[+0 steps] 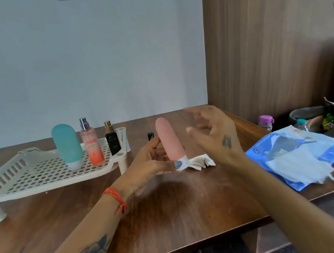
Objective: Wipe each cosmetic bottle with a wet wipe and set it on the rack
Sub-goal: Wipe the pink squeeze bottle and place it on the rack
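Observation:
My left hand (151, 164) grips a pink squeeze bottle (168, 138) upright by its lower end, white cap down, just above the table. My right hand (210, 129) hovers to the right of the bottle, fingers spread and blurred, holding nothing. A crumpled wet wipe (201, 162) lies on the table right behind the bottle's cap. On the cream perforated rack (31, 178) at the left stand a teal squeeze bottle (67, 145), a pink "Engage" spray bottle (91, 144) and a small black perfume bottle (112, 141).
A small dark bottle (151, 135) stands on the wooden table (172, 209) behind my left hand. A blue wet-wipe pack (298, 156) with wipes pulled out lies at the right edge. Behind it are a purple-capped jar (265, 122) and a bag of items.

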